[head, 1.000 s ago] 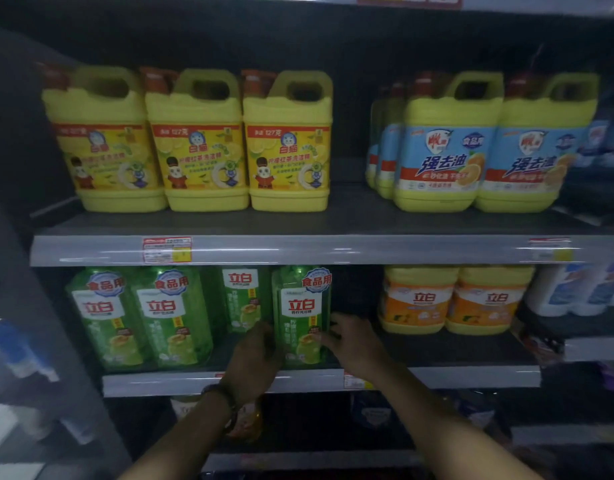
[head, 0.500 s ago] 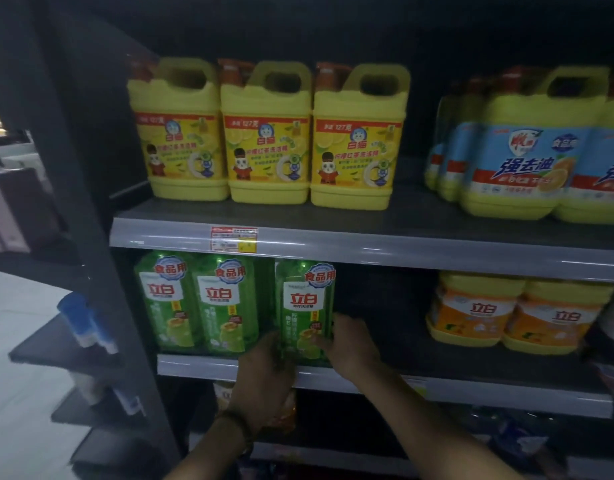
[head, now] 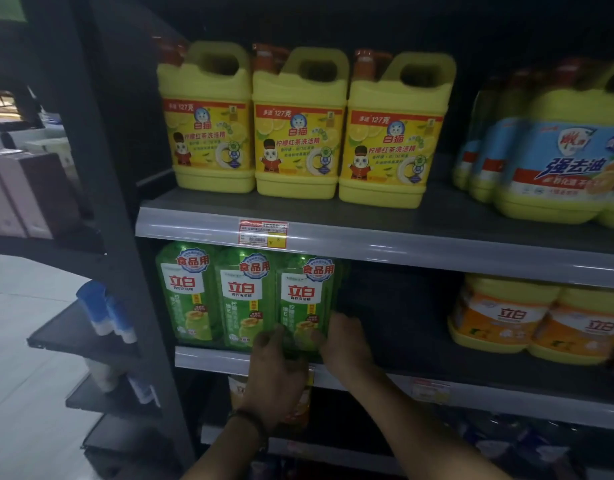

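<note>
The upper grey shelf rail cuts off the caps of 3 green clear-plastic soap bottles holding green liquid. The rightmost green soap bottle stands near the front of the lower grey shelf, touching its left neighbour. The left hand curls round its lower left side. The right hand wraps its lower right side, hiding its base.

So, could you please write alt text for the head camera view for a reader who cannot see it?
The left hand and right hand hold the green bottle, rightmost of three, near its base on a shelf. Three yellow jugs stand on the shelf above.
</note>
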`<state>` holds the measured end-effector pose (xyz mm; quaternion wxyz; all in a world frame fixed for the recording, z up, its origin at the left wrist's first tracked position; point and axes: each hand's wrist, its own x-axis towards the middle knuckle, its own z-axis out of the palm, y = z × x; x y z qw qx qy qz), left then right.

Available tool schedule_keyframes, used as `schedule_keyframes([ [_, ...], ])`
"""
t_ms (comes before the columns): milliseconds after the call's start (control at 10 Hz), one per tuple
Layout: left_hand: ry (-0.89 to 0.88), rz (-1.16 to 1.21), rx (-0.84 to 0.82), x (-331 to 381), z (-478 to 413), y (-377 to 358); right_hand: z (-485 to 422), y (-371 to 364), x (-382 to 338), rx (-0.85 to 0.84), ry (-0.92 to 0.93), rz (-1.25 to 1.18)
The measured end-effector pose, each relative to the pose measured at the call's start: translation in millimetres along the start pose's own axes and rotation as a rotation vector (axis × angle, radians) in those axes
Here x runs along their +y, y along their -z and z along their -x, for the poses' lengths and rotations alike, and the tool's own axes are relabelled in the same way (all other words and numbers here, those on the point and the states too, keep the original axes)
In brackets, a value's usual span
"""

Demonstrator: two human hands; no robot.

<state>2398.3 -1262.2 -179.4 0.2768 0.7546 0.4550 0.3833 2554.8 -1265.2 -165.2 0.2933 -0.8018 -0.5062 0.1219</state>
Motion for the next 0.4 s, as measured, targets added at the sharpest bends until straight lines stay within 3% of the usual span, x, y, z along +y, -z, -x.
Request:
schedule_keyframes([
  [100,0.007,0.011,-0.055,4,-2,3,2,-2,-2,0.000,-0.007,-0.001],
  [200,0.013,-0.092,-0.109,2,-1,11,7,5,-5,-0.035,-0.006,-0.028],
  [300,-0.075,-0.349,-0.086,-3,3,23,18,19,-8,-0.081,0.015,-0.140],
  [400,-0.114,-0.406,-0.134,0,15,37,46,39,-5,-0.093,0.057,-0.108],
])
